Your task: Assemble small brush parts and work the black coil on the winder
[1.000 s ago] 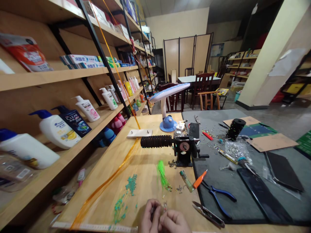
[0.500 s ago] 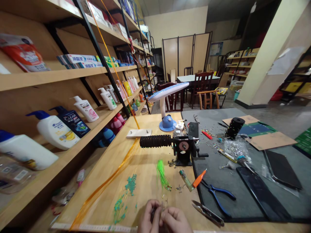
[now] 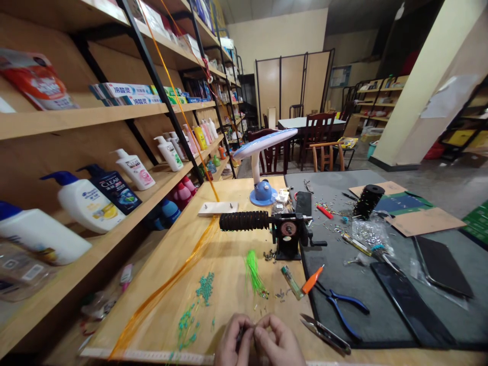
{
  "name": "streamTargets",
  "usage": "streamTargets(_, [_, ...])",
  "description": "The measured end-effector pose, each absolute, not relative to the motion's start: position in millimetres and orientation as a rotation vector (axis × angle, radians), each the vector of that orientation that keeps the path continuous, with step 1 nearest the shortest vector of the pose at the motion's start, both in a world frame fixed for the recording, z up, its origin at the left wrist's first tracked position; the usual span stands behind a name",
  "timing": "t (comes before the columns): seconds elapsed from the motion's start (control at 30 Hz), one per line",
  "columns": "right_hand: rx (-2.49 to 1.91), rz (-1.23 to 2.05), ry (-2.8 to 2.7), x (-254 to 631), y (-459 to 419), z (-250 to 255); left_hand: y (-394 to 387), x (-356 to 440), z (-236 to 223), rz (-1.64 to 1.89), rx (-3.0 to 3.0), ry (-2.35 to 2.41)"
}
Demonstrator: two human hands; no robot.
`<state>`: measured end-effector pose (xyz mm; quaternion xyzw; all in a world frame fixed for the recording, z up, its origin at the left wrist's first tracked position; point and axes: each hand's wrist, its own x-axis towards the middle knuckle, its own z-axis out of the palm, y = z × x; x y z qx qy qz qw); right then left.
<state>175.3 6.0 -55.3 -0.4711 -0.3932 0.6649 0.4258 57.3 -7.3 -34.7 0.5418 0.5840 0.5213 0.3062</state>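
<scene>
At the table's front edge my left hand (image 3: 234, 341) and my right hand (image 3: 277, 341) meet, fingertips pinched close together. Both are closed around something small and partly dark that I cannot make out. Just beyond them lie a few tiny metal bits (image 3: 263, 309) and a bundle of bright green strands (image 3: 253, 273) with small pieces at its near end. Left of my hands are teal beads (image 3: 206, 287) and a looser group of teal pieces on thin line (image 3: 187, 323). Thread snips (image 3: 326, 333) rest to the right of my right hand.
A black hand-cranked winder (image 3: 288, 236) stands mid-table before a blue-and-white lamp (image 3: 263, 193). Orange strands (image 3: 171, 281) run down the left side. Blue-handled pliers (image 3: 343, 305), an orange tool (image 3: 313, 279) and a lighter (image 3: 293, 282) lie right. Shelves (image 3: 114, 216) with bottles flank the table.
My right hand has shifted slightly left and up, bringing its fingertips against the left hand's. The small shiny piece seen between them earlier is now hidden. The table things stay put.
</scene>
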Motion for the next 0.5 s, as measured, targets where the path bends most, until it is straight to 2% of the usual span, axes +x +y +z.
streamTargets(0.5, [-1.159,1.632,-0.839,170,6,-72,-8,57,-31,1.363,1.446,1.526])
